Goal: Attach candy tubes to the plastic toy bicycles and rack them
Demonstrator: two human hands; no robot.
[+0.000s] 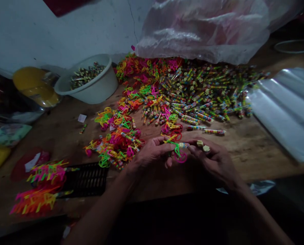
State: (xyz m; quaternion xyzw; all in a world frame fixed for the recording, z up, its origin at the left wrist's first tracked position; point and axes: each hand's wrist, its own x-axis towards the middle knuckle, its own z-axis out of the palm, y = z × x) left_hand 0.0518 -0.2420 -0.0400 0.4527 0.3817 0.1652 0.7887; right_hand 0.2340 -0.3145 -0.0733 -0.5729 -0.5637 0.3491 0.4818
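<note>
My left hand (pixel 154 149) is closed on a small plastic toy bicycle (pixel 177 148), green with a magenta wheel. More yellow and red toy parts show just above these fingers. Between my hands a short printed tube (pixel 184 145) meets the bicycle, its right end pinched by my right hand (pixel 217 160). Two more tubes with cream-coloured ends (pixel 206 148) stick out from my right fingers. Close to my left hand lies a pile of bright toy bicycles (pixel 121 143) mixed with some tubes. A larger heap of printed tubes (pixel 200 88) spreads beyond my hands.
A white tub (pixel 98 89) of tubes stands at the back left. Clear plastic sheets or bags (pixel 287 112) lie at the right. Bright toys rest beside a black slotted tray (pixel 88 178). A big translucent bag (pixel 203 30) sits behind the heap.
</note>
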